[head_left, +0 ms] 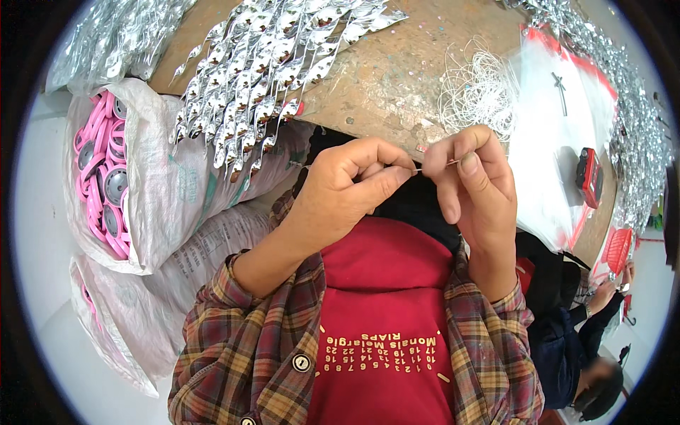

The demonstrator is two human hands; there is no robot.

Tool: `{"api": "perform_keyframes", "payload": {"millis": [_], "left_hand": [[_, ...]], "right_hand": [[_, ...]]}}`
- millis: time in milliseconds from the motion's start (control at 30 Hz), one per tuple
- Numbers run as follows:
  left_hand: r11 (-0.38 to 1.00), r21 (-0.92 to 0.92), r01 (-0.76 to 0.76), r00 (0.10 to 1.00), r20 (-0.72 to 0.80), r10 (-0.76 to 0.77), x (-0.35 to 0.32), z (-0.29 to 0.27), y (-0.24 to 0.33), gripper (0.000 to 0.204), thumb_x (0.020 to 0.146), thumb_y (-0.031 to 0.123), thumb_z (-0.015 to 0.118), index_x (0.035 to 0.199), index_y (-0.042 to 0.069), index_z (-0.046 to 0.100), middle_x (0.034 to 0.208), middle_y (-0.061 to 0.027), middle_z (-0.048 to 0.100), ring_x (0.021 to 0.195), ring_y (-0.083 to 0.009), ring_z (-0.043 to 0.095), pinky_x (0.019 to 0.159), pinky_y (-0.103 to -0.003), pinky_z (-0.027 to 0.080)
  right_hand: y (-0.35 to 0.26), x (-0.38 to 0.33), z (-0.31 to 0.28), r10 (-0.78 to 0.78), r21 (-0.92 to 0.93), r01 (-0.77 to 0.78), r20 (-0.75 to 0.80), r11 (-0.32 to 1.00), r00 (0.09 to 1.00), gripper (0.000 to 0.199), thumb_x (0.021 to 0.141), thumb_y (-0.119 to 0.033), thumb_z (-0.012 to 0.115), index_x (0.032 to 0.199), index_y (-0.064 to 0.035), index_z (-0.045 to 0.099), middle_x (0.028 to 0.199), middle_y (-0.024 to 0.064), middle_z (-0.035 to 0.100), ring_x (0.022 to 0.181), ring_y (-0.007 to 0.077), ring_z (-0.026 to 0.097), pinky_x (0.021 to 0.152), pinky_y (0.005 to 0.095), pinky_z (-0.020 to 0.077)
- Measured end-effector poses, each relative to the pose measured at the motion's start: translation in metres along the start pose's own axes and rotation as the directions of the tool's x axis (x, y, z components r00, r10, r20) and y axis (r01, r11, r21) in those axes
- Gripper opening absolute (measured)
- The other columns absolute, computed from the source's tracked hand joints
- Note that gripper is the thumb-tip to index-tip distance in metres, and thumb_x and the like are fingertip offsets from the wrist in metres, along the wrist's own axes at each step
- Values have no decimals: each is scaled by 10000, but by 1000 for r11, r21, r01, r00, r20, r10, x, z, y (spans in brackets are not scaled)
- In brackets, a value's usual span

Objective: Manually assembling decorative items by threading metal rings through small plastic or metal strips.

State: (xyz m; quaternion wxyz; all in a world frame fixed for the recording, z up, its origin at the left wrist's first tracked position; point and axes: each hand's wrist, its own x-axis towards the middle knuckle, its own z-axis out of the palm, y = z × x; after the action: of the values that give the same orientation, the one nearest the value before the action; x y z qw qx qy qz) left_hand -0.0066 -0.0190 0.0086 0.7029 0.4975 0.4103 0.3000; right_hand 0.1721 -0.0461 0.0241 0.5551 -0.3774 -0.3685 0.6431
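Note:
In front of my chest, at the table's near edge, my left hand (354, 178) pinches a thin pale strand (418, 170) between thumb and forefinger. The strand stretches a short way across to my right hand (476, 177), whose thumb and forefinger close on it while the lower fingers curl loosely. Its exact kind is too fine to make out. Just beyond my right hand lies a loose tangle of white string (480, 95) on the brown tabletop (386, 99).
Silver twisted foil strips (262, 74) hang over the table edge. White sacks (166, 177) at left hold pink headband-like pieces (106, 177). On the right are clear plastic bags (545, 127), a red-and-black object (588, 177), silver tinsel (634, 120), a red basket (618, 249) and another person (567, 340).

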Motion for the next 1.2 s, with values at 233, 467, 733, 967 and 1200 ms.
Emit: {"api": "perform_keyframes", "payload": {"millis": [233,467,733,967,1200], "left_hand": [[936,-314,159,986,106,-132,3,-11,10,145,846,117,596,927,-2,611,578,61,485,492,-13,402,515,-169,350],[924,-329,194,965,232,-120,0,-22,17,133,816,42,593,934,-9,627,757,-61,627,587,-62,512,587,-207,419],[847,391,-359,929,236,285,-2,-11,-16,285,831,67,588,1113,31,604,938,-90,643,814,-199,627,745,-282,480],[505,815,-285,755,-134,642,18,-39,77,225,820,167,568,1005,61,641,716,-113,514,641,-269,538,563,-367,411],[45,994,-96,586,20,810,110,-98,85,295,780,238,633,1020,67,642,839,-135,600,789,-312,585,688,-416,450]], "right_hand": [[28,4,-12,-178,-291,203,108,935,978,97,955,-138,454,966,-43,435,761,72,528,515,95,449,512,199,390],[21,-8,-15,-97,-620,117,66,775,993,32,914,-36,417,931,-19,437,715,71,521,578,136,545,578,248,463],[-64,18,-46,-597,-277,552,-112,786,794,83,962,-90,411,1011,-38,453,735,60,481,629,153,500,618,286,483],[-31,15,-53,-531,-492,393,-177,777,829,198,950,-130,445,1105,-24,506,1216,181,524,779,148,619,810,307,459],[-45,2,-65,-561,-596,350,-211,723,800,192,913,-69,480,1075,25,524,1076,142,574,794,173,612,794,307,472]]}}
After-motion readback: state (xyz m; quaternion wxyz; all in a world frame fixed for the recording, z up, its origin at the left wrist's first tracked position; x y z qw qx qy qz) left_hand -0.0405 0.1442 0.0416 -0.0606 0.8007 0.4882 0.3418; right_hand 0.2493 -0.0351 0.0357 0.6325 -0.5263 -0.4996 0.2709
